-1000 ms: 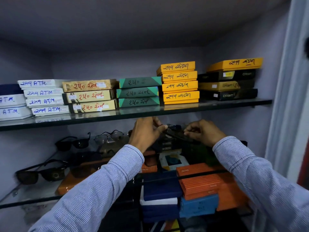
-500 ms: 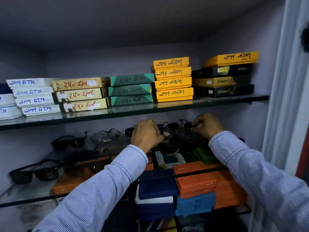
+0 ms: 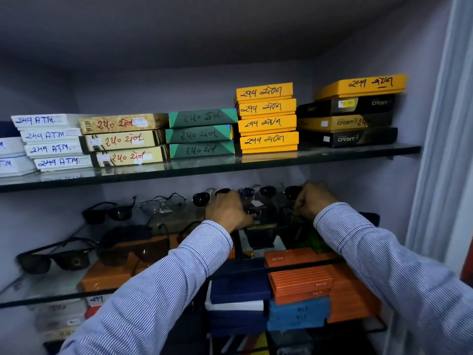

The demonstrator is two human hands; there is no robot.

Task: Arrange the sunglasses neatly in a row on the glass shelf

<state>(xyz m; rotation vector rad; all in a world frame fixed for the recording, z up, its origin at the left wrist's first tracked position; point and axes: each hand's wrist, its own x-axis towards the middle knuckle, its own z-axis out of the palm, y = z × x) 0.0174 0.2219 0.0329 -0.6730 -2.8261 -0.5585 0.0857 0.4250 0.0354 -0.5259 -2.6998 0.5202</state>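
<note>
Now the dark sunglasses (image 3: 291, 192) sit just left of the right hand (image 3: 312, 201) — touching its fingers.

Stacked boxes (image 3: 266, 119) side by side on upper shelf (image 3: 204, 172). Beneath, sunglasses (image 3: 110, 212) in a row along back of glass shelf (image 3: 38, 294); another pair (image 3: 53, 258) nearer front-left.

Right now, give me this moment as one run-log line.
phase: placing | left hand: on back-row sunglasses | right hand: on rightmost pair | glass shelf: front pairs untouched
</note>
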